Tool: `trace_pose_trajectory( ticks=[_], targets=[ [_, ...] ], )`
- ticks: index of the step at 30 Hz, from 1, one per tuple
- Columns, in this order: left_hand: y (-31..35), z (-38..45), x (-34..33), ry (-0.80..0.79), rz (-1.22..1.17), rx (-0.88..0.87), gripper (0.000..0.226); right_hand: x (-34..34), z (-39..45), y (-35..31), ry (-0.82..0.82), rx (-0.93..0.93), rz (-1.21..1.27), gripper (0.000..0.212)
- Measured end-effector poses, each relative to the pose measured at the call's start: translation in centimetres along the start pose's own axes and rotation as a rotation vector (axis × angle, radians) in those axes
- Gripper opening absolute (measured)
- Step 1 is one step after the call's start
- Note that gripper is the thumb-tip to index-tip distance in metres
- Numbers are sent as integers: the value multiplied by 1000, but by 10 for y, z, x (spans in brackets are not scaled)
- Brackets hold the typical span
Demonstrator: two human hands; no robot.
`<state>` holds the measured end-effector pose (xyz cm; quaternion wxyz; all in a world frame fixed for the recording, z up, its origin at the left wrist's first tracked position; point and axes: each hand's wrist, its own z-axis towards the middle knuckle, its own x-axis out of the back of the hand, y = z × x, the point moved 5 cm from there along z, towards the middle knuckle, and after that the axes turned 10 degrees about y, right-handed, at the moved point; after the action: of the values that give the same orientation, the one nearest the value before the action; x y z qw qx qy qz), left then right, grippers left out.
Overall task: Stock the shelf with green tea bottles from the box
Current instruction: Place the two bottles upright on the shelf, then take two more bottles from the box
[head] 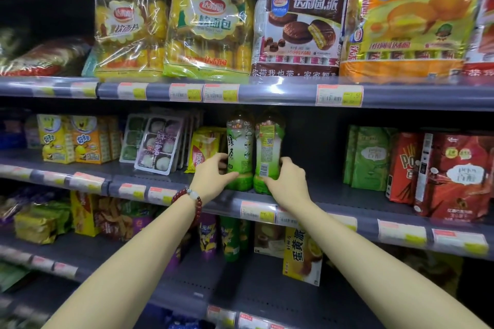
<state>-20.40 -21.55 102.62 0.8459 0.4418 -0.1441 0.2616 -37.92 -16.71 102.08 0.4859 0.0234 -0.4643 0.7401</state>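
Two green tea bottles stand upright side by side on the middle shelf [334, 195]. My left hand [211, 176], with a red bead bracelet on the wrist, grips the lower part of the left bottle [239, 147]. My right hand [288, 179] grips the lower part of the right bottle [268, 147], whose back label faces me. Both bottle bases rest on or just above the shelf near its front edge. The box is out of view.
A yellow snack pack [203, 149] and mochi trays [157, 141] sit left of the bottles. Green boxes [369, 157] and red Pocky boxes [454, 176] stand to the right, with a bare gap of shelf between. Bread and pie bags fill the shelf above; snacks fill the shelf below.
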Motion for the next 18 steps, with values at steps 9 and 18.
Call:
trace_pose_trajectory(
  ticks=[9,18],
  targets=[
    [-2,-28,39,-7,192,-127,34,3,-44,-41,-51,275,-195,35],
    [-57,-74,86,-44,384,-44,37,-68,-100,-74,-321,335,-102,35]
  ],
)
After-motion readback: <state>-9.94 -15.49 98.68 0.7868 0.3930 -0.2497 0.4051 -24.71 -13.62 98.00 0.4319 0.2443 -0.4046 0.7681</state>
